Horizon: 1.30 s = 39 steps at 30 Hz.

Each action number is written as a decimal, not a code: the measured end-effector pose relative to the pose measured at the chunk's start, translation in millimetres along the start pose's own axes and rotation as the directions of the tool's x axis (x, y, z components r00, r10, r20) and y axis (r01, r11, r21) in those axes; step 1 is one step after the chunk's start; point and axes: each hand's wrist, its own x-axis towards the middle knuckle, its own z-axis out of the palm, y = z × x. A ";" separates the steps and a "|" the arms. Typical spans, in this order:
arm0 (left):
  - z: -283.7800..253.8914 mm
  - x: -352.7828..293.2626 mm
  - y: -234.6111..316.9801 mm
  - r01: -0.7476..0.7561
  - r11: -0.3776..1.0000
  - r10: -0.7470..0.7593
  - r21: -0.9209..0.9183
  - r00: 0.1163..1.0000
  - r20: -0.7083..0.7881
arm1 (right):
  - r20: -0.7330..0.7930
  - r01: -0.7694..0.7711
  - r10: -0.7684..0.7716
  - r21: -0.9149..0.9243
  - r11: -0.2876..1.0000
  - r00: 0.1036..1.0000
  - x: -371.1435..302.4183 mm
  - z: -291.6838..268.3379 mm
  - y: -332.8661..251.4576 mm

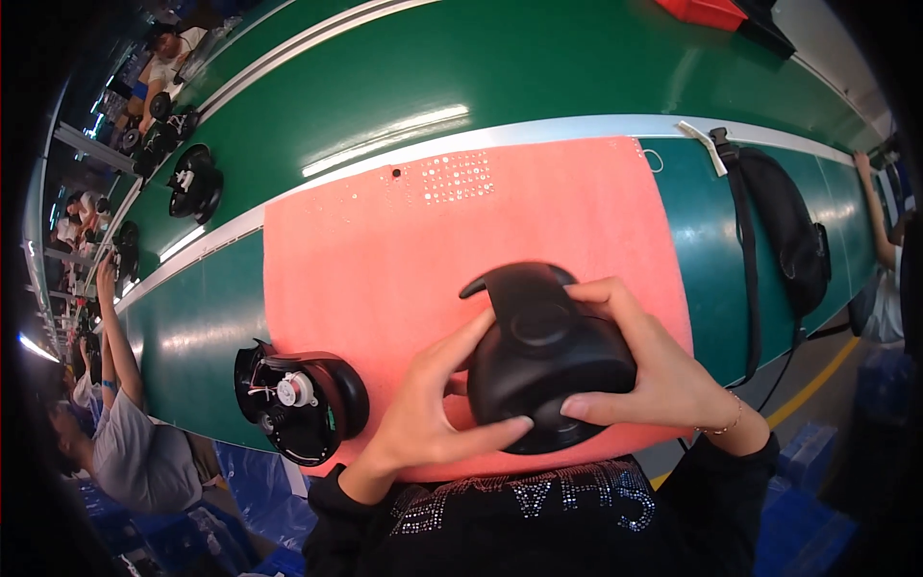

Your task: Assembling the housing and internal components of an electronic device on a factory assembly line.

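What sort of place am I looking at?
Probably a factory assembly line: people are spread along a long green work surface, the wearer holds a rounded black housing, and a black unit with exposed wiring sits to its left.

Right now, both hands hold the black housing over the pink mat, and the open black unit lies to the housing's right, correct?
Not quite: the open black unit lies left of the black housing, as the head view shows. The left hand and right hand do hold that housing over the pink mat.
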 end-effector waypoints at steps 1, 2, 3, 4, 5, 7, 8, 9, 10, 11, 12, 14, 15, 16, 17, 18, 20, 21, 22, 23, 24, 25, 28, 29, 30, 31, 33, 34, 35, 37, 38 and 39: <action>1.2 -0.2 6.1 -0.010 1.000 0.010 0.011 1.000 -0.007 | 0.005 0.015 -0.015 -0.003 1.000 1.000 1.9 0.1 -1.4; 2.0 -0.4 13.6 -0.102 0.987 0.106 0.128 0.994 -0.029 | -0.019 0.162 -0.165 -0.108 0.981 0.986 5.4 0.0 -0.9; 2.2 0.6 19.6 -0.191 0.951 0.206 0.244 0.978 -0.038 | -0.030 0.300 -0.313 -0.216 0.929 0.949 10.4 -0.5 0.5; 2.8 2.8 24.8 -0.240 0.925 0.266 0.295 0.962 -0.053 | -0.033 0.399 -0.429 -0.307 0.864 0.903 17.0 -4.5 2.6; 0.8 4.7 25.7 -0.253 0.918 0.281 0.305 0.958 -0.053 | -0.029 0.414 -0.444 -0.312 0.855 0.895 22.4 -6.3 -0.2; -3.9 8.4 14.9 -0.207 0.932 0.249 0.297 0.962 -0.113 | -0.051 0.363 -0.406 -0.354 0.862 0.913 31.5 -8.7 -2.7; -4.8 12.2 7.5 -0.195 0.955 0.234 0.225 0.959 -0.163 | -0.044 0.344 -0.391 -0.391 0.853 0.919 38.7 -10.8 -7.7; -8.4 17.3 2.0 -0.200 0.965 0.228 0.170 0.960 -0.164 | -0.038 0.331 -0.381 -0.424 0.843 0.924 42.6 -13.3 -13.4; -11.3 24.6 0.4 -0.252 0.961 0.270 0.113 0.944 -0.188 | -0.066 0.411 -0.472 -0.396 0.821 0.879 50.5 -13.7 -11.8; -13.5 30.8 0.7 -0.305 0.951 0.310 0.056 0.926 -0.213 | -0.097 0.490 -0.558 -0.371 0.789 0.824 56.6 -12.3 -10.0; -18.3 31.2 5.0 -0.313 0.949 0.295 -0.036 0.924 -0.245 | -0.165 0.493 -0.536 -0.241 0.836 0.828 58.5 -7.8 -16.5; -24.9 38.5 -1.5 -0.428 0.880 0.345 -0.208 0.875 -0.340 | -0.242 0.500 -0.573 -0.304 0.811 0.783 58.2 -5.8 -23.2; -28.5 43.0 -8.2 -0.481 0.833 0.364 -0.273 0.848 -0.385 | -0.243 0.487 -0.593 -0.380 0.786 0.768 60.8 -6.8 -19.2; -28.4 51.0 -10.6 -0.520 0.795 0.366 -0.313 0.822 -0.437 | -0.204 0.490 -0.538 -0.245 0.837 0.818 67.2 0.8 -19.0; -24.5 56.8 -4.4 -0.558 0.755 0.367 -0.343 0.794 -0.484 | -0.154 0.479 -0.490 -0.103 0.871 0.858 70.2 11.1 -26.6; -25.3 68.2 -3.1 -0.579 0.676 0.353 -0.456 0.797 -0.491 | -0.083 0.533 -0.593 -0.353 0.769 0.801 75.1 10.5 -29.9; -29.3 89.6 -1.0 -0.650 0.577 0.378 -0.495 0.750 -0.543 | -0.099 0.571 -0.673 -0.449 0.688 0.733 84.2 27.7 -31.2; -30.0 99.3 0.8 -0.701 0.463 0.376 -0.542 0.709 -0.596 | -0.122 0.547 -0.671 -0.484 0.683 0.731 87.4 33.2 -30.9; -26.3 104.5 9.5 -0.724 0.471 0.351 -0.504 0.678 -0.646 | -0.117 0.559 -0.682 -0.482 0.675 0.722 92.6 34.1 -29.1; -31.6 107.1 6.8 -0.731 0.471 0.362 -0.495 0.671 -0.647 | -0.112 0.557 -0.682 -0.489 0.671 0.723 98.5 34.8 -26.1; -41.4 101.9 2.2 -0.741 0.443 0.368 -0.504 0.663 -0.652 | -0.095 0.565 -0.683 -0.485 0.667 0.725 101.5 41.9 -27.2; -46.6 107.1 -6.5 -0.737 0.409 0.368 -0.537 0.672 -0.642 | -0.096 0.565 -0.685 -0.490 0.664 0.722 104.6 40.1 -23.6; -54.3 114.3 -15.4 -0.764 0.420 0.381 -0.489 0.638 -0.669 | -0.072 0.569 -0.665 -0.453 0.686 0.743 111.2 38.8 -16.9; -56.5 113.5 -15.4 -0.772 0.417 0.394 -0.479 0.629 -0.671 | -0.082 0.567 -0.657 -0.433 0.700 0.749 113.8 39.9 -17.3; -56.1 112.4 -14.2 -0.737 0.470 0.322 -0.486 0.656 -0.683 | -0.095 0.562 -0.650 -0.419 0.714 0.754 117.4 38.7 -17.3; -56.4 111.0 -17.4 -0.690 0.515 0.203 -0.510 0.675 -0.709 | -0.092 0.563 -0.650 -0.419 0.713 0.754 125.2 36.9 -14.4; -59.4 113.2 -11.0 -0.547 0.677 0.075 -0.492 0.716 -0.694 | -0.204 0.548 -0.538 -0.004 0.836 0.818 151.6 29.2 0.7; -61.7 110.5 -7.2 -0.430 0.718 -0.031 -0.548 0.767 -0.641 | -0.191 0.487 -0.467 0.076 0.870 0.863 163.6 20.5 1.8; -63.6 108.5 -10.7 -0.397 0.725 -0.032 -0.563 0.797 -0.603 | -0.161 0.311 -0.268 0.396 0.864 0.950 170.7 15.7 0.7; -63.3 103.4 -17.3 -0.369 0.696 -0.101 -0.615 0.798 -0.594 | -0.125 0.010 0.088 0.627 0.779 0.988 197.2 -2.6 10.0; -62.1 99.5 -18.1 -0.369 0.700 -0.122 -0.611 0.782 -0.612 | -0.167 0.033 0.126 0.719 0.695 0.978 210.3 -10.0 18.9; -63.8 101.7 -20.3 -0.367 0.698 -0.120 -0.615 0.786 -0.606 | -0.207 0.066 0.170 0.797 0.600 0.964 224.3 -19.3 28.9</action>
